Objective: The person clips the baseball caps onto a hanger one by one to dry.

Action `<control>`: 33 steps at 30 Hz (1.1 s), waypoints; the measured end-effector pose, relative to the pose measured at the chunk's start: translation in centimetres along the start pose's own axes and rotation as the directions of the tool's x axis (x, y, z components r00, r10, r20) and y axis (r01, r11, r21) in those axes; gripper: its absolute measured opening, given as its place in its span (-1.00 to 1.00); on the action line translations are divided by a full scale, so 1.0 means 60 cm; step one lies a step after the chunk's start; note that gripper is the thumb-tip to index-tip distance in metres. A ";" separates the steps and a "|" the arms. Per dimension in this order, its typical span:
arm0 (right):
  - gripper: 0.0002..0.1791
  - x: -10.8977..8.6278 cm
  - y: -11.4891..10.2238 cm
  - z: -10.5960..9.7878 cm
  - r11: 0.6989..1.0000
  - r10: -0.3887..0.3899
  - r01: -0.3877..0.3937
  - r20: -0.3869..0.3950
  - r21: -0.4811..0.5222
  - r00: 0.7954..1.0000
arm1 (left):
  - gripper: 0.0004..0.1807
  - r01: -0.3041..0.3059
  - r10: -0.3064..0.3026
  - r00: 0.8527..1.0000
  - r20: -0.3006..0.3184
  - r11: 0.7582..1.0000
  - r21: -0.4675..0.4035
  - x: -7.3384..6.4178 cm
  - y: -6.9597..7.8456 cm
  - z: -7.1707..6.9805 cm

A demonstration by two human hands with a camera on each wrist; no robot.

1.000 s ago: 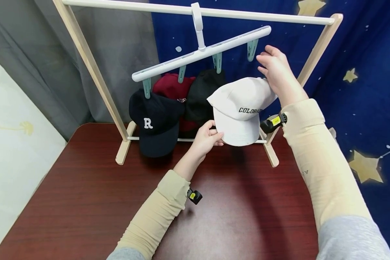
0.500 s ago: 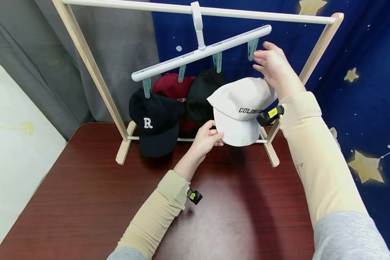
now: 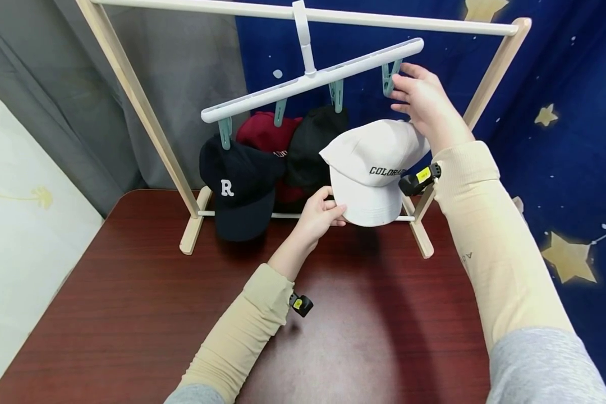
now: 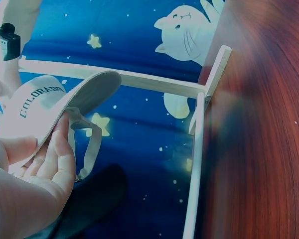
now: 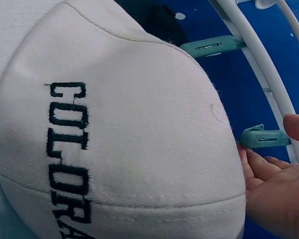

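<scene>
My left hand (image 3: 319, 216) pinches the brim of a white cap (image 3: 368, 168) lettered in black, with the thumb on one face and the fingers beneath. In the left wrist view the cap's back strap (image 4: 92, 149) hangs below the brim. My right hand (image 3: 424, 101) is raised above the cap, fingers fairly straight and spread, fingertips at the teal clip (image 3: 388, 81) on the hanger's right end. In the right wrist view, its thumb lies by the upper end of this clip (image 5: 264, 138) and its fingers by the lower end. The white hanger (image 3: 313, 81) tilts up to the right.
The hanger hooks over the rail (image 3: 414, 21) of a wooden rack. A navy cap (image 3: 239, 188) with a white R hangs from the left clip. A maroon cap (image 3: 265, 132) and a black cap (image 3: 315, 148) are behind. Beneath is a dark red table (image 3: 171, 314).
My right hand has moved left to the right-end clip, which now sits turned, its two legs showing. The hanger has shifted slightly left. My left hand keeps its hold on the white cap.
</scene>
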State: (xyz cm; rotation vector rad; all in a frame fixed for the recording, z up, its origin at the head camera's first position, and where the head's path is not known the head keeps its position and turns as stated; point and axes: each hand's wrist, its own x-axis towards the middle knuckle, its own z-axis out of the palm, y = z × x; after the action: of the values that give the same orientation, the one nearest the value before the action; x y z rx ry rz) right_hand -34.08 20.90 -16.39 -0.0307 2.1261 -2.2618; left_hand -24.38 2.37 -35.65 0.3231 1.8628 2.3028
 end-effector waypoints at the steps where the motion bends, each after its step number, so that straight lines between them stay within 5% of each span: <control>1: -0.35 -0.001 0.000 0.000 1.000 -0.002 0.002 -0.002 -0.009 1.000 | -0.79 -0.001 0.001 1.000 0.001 1.000 0.001 0.000 0.000 0.000; 19: -0.80 -0.005 0.003 -0.013 0.993 -0.055 0.048 -0.060 -0.110 0.997 | -0.80 -0.007 0.007 1.000 -0.006 1.000 -0.016 -0.006 -0.007 -0.004; 26: -0.57 -0.008 0.003 -0.022 0.985 -0.026 0.014 -0.066 -0.174 0.997 | -0.80 0.004 -0.005 1.000 -0.016 1.000 -0.023 -0.008 -0.010 -0.006; 33: -0.55 -0.012 0.012 -0.036 0.983 -0.037 0.025 -0.058 -0.180 0.998 | -0.78 0.007 -0.008 1.000 -0.026 1.000 -0.029 -0.011 -0.016 -0.010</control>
State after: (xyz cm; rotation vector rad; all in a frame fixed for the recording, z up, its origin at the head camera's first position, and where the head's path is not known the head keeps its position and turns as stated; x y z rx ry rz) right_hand -33.45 23.06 -17.21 0.0007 2.3709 -2.1059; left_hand -23.93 1.84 -36.74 0.2825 1.8381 2.3376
